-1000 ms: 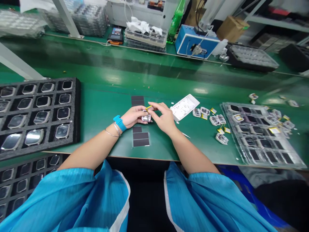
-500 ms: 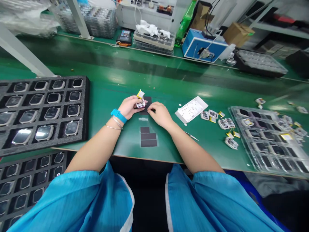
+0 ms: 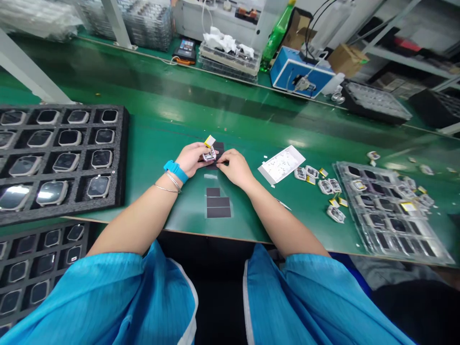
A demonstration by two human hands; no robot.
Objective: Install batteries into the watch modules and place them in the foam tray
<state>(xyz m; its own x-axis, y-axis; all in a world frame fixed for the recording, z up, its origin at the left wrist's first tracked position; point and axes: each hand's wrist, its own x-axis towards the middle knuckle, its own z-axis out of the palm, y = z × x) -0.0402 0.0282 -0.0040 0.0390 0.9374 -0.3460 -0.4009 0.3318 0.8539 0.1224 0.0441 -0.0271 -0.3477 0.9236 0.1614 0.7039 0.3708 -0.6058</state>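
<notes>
My left hand [image 3: 192, 159] is closed around a small silver watch case [image 3: 209, 154] with a yellow-taped battery [image 3: 209, 141] sticking up from it. My right hand [image 3: 235, 167] is beside it, fingers pinched on a sheet of black adhesive strips [image 3: 217, 152] lying on the green mat; what the fingertips grip is too small to make out. A second sheet of black strips [image 3: 218, 203] lies nearer the table's front edge.
A black foam tray [image 3: 120, 158] of watch screens is on the left, another [image 3: 43, 258] below it. At right are a white sticker sheet [image 3: 282, 164], loose watch cases [image 3: 325, 186] and a clear plastic tray [image 3: 391, 211]. A conveyor belt [image 3: 215, 96] runs behind.
My left hand lifted the watch case away from me, the battery now flipped up. My right hand let go of it and dropped to the black strip sheet.
</notes>
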